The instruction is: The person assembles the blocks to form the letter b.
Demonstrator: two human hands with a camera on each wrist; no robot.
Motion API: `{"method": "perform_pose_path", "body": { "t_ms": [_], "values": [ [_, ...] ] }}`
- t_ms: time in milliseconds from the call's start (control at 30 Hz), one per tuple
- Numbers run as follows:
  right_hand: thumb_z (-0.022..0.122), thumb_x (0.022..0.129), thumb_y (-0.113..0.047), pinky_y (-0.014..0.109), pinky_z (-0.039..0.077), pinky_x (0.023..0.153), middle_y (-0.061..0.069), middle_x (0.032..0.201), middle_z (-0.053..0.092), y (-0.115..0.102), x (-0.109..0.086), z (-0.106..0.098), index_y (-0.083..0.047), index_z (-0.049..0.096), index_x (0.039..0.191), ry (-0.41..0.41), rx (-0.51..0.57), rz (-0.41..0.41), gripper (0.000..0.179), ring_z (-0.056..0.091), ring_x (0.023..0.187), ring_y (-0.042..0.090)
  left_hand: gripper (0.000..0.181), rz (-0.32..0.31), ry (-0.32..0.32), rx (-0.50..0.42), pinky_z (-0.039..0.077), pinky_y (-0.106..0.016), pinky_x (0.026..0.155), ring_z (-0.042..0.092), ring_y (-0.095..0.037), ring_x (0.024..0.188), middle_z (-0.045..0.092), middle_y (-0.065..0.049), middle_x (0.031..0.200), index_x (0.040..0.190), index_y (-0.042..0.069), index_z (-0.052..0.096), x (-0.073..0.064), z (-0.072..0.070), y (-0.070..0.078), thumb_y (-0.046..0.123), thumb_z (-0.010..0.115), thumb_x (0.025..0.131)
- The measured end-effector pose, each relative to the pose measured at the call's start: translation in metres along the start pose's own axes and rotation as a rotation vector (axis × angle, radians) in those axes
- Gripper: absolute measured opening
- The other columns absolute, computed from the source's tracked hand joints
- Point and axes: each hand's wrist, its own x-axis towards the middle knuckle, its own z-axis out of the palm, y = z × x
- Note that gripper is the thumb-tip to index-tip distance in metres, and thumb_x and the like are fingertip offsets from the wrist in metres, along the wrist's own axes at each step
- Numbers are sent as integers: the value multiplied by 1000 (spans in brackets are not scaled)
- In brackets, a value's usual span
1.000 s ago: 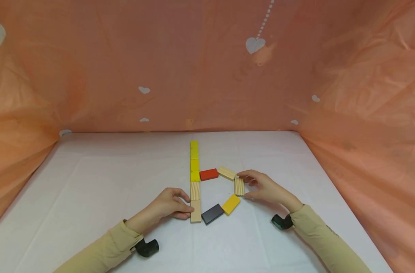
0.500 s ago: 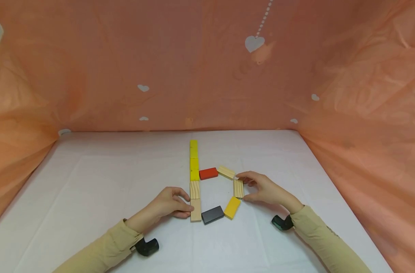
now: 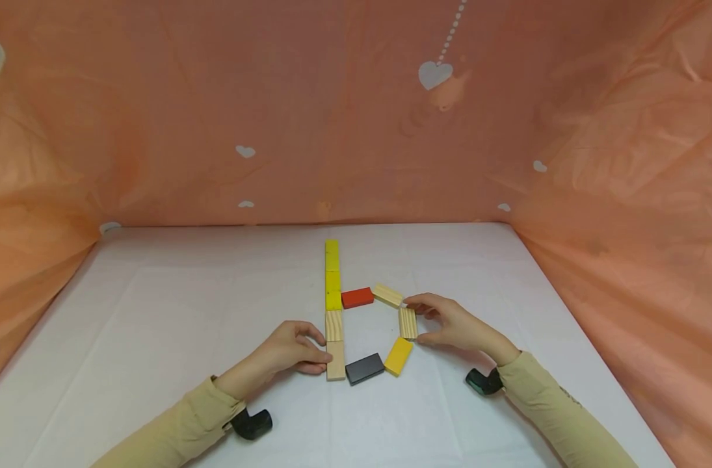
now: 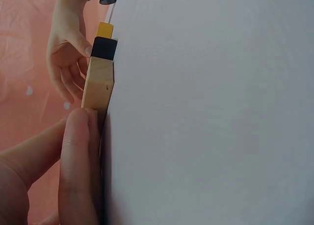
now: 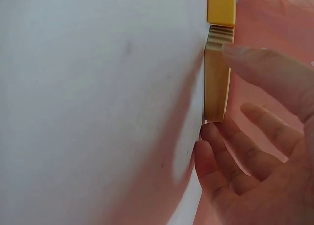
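Flat wooden blocks form a straight column with a loop on its right in the head view. My left hand (image 3: 288,348) lies left of the column, its thumb touching the plain wooden block (image 3: 336,370) at the near end. At the loop's right side, my right hand (image 3: 458,328) holds a striped wooden block (image 3: 408,323) between thumb and fingertips. The right wrist view shows the thumb on that striped block (image 5: 216,85) near one end, with fingertips by the other. A deep-yellow block (image 3: 399,356) meets its near end. A dark grey block (image 3: 365,369) lies farther left.
Above the plain block come a grained block (image 3: 334,325) and two bright yellow blocks (image 3: 332,255). A red block (image 3: 357,298) and a pale block (image 3: 388,294) make the loop's far side. A white cloth (image 3: 215,279) covers the table; an orange curtain (image 3: 332,130) hangs behind.
The striped block has slid slightly toward me and left with my right hand. The deep-yellow block has turned steeper and shifted nearer to me. My left hand has stayed in place.
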Motion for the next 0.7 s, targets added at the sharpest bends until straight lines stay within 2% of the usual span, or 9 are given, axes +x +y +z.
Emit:
{"method": "perform_pose_path", "body": {
  "t_ms": [133,433,700],
  "values": [
    [81,78,-11,43,48,95,5,125,57,0,1,0,-6,50,133,-2,-6,0,63,54,106,21,36,14,-12,6,59,-28,64,68,-17,63,70,-18,81,104,-8,54,0,-1,-1,3,77,79],
    [80,79,-12,45,48,94,7,125,57,-1,1,0,-5,50,133,0,-5,-12,62,54,106,23,37,-4,-5,1,59,-29,65,68,-18,65,70,-19,81,104,-7,54,2,0,-1,4,78,78],
    [81,78,-12,44,47,97,5,125,57,-3,-2,-7,-5,49,134,6,-4,27,64,55,109,23,34,22,-27,-10,60,-30,64,68,-17,65,70,-19,82,104,-9,54,0,-2,0,1,76,80]
  ]
}}
